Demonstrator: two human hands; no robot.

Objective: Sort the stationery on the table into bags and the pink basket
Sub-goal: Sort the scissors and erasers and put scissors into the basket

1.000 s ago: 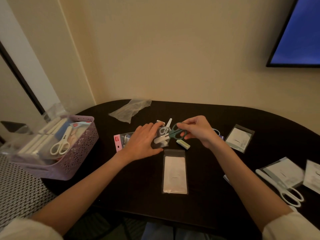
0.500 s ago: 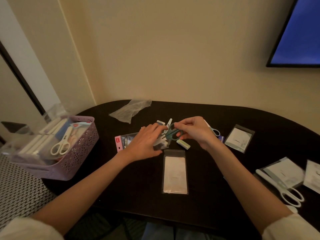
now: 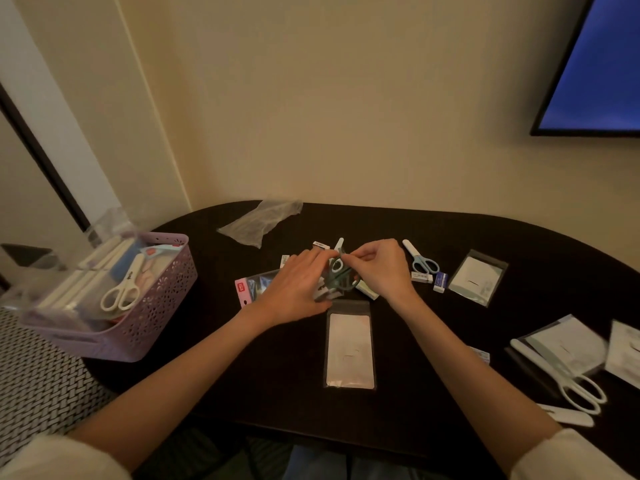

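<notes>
The right hand [image 3: 379, 268] has its fingers curled, pinching the small dark green plastic-handled scissors [image 3: 341, 277] by the upper part, probably to pull them free of the pile. The left hand [image 3: 294, 289] lies flat with its fingers nearly straight, pressing down on the clutter beneath it, which looks like a way to keep the other pieces from sliding while the scissors come out. Its fingertips meet those of the right hand over the scissors.

Under and beside the left hand sits a clear packet with a pink header card [image 3: 247, 289]; what it contains is too dim to tell. Just toward the person lies a flat clear plastic bag with a white card insert [image 3: 349, 344], mouth toward the hands, likely laid ready to receive an item. A pale green eraser block [image 3: 369, 292] touches the right wrist side.

Further right rest light blue-handled scissors with a white cap [image 3: 420, 259], 2 small erasers, another clear bag with a card [image 3: 478, 277], and large white scissors [image 3: 568, 379] beside more bags, partly blurred. A crumpled clear bag [image 3: 259, 220] lies at the far side of the dark oval table [image 3: 433, 410]. At the left, the pink perforated plastic basket [image 3: 145, 320] already holds white scissors and packets; its near contents are hard to make out.
</notes>
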